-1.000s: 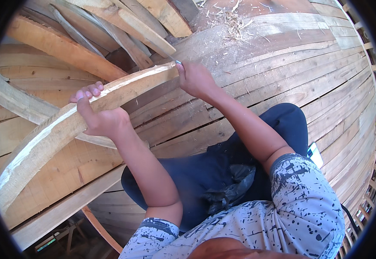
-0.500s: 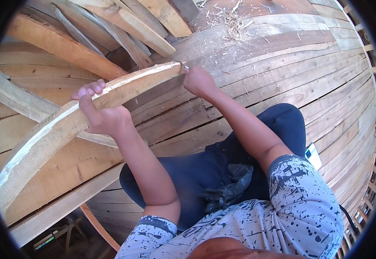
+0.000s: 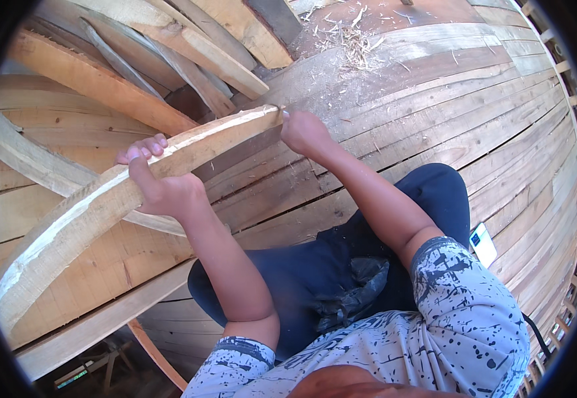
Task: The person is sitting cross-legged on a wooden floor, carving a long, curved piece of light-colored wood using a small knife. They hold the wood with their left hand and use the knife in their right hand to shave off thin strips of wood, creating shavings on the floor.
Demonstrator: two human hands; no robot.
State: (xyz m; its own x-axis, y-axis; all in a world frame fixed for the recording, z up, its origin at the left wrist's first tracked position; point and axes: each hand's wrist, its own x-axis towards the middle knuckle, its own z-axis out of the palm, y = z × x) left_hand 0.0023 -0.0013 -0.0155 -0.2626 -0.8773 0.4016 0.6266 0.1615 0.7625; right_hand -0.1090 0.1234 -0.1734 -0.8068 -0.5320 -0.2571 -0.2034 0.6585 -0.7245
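A long curved timber (image 3: 215, 138) with a pale whitish strip along its upper edge arcs from the lower left up to the middle. My left hand (image 3: 162, 189) is wrapped over it around mid-length, thumb on the near side and fingers over the far edge. At the timber's far right end, my right hand (image 3: 307, 134) is closed around a small thin tool (image 3: 284, 113). Only a bit of its metal tip shows, at the timber's end; the fist hides the rest, so its kind is unclear.
Several loose planks (image 3: 189, 50) lie piled at the upper left. A second curved timber (image 3: 40, 158) passes under the held one. Wood shavings (image 3: 358, 48) are scattered on the planked surface (image 3: 394, 126). A phone-like white object (image 3: 483, 245) lies beside my right knee.
The whole view has shifted slightly, so everything sits a little lower. Both hands keep their grip at nearly the same places on the timber and tool.
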